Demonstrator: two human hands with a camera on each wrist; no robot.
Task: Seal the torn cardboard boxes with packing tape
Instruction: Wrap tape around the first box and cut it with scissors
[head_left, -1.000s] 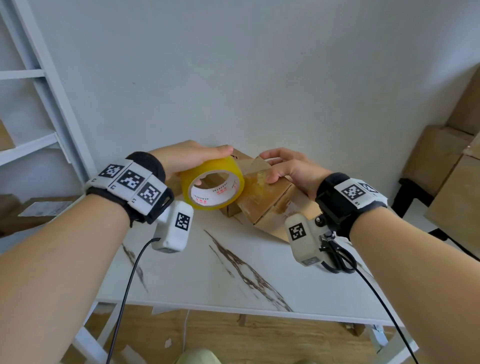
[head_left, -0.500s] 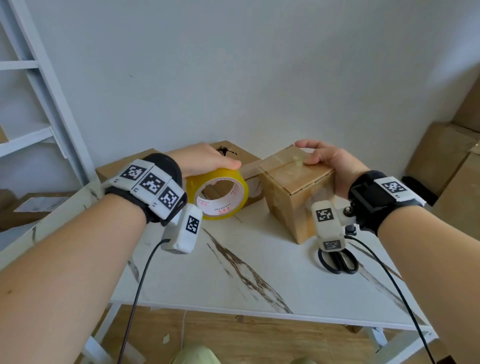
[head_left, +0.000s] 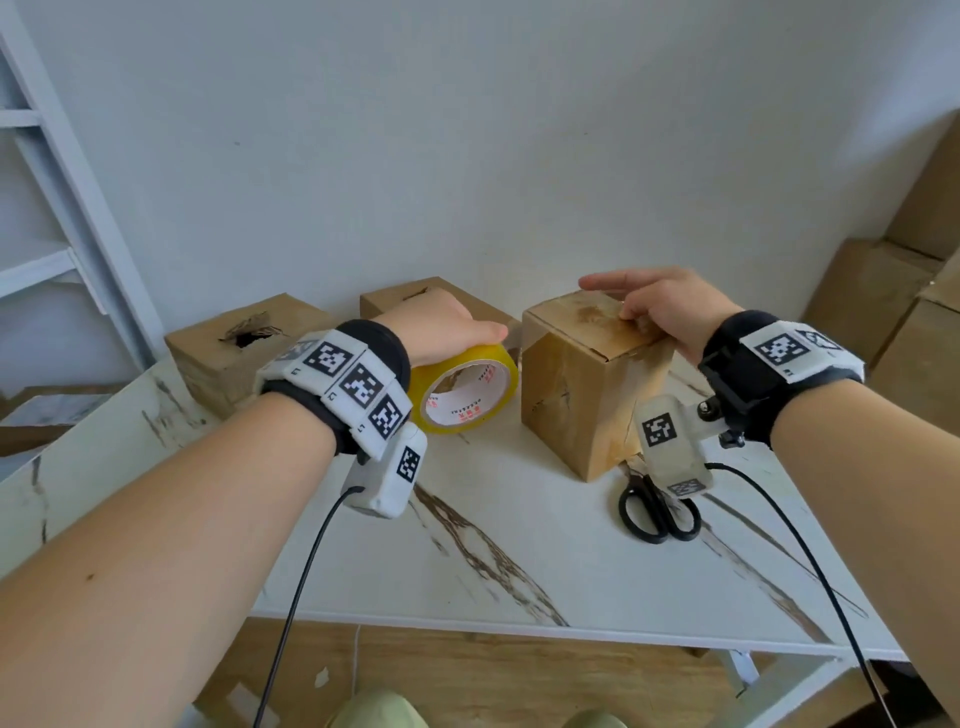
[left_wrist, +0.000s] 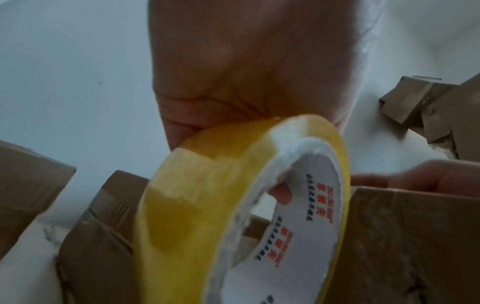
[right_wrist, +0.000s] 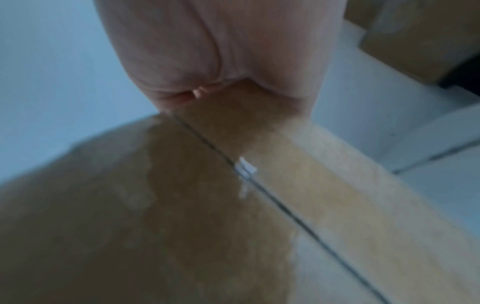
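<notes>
Fingers of the left hand (head_left: 441, 325) curl round a yellow roll of packing tape (head_left: 470, 387); the right hand (head_left: 662, 312), index finger straight, rests on the near brown cardboard box (head_left: 582, 395), black-handled scissors (head_left: 655, 512) just right.

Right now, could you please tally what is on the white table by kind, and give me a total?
Cardboard boxes: 3, one with a hole in its top, one behind the left hand at, one under the right hand at
Rolls of yellow tape: 1
Black scissors: 1
Total: 5
</notes>
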